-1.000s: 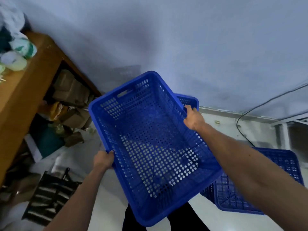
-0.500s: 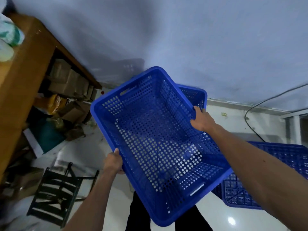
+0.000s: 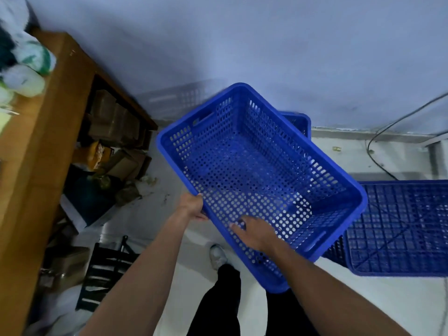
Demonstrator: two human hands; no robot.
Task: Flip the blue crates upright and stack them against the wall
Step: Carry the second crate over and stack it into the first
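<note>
I hold the blue crate (image 3: 261, 180) open side up and tilted in the air above the white floor (image 3: 378, 301), my left hand (image 3: 192, 207) closed around its near-left long rim. My right hand (image 3: 254, 232) rests loosely over the near rim with fingers spread inside, not clenched. A second crate (image 3: 297, 122) sits at the wall (image 3: 266, 44) behind it, and an upside-down crate (image 3: 400, 229) lies on the floor at the right edge.

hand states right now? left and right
Left hand: closed on the rim of the blue crate.
Right hand: on the crate's near side wall, fingers spread; grip cannot be told.
</note>
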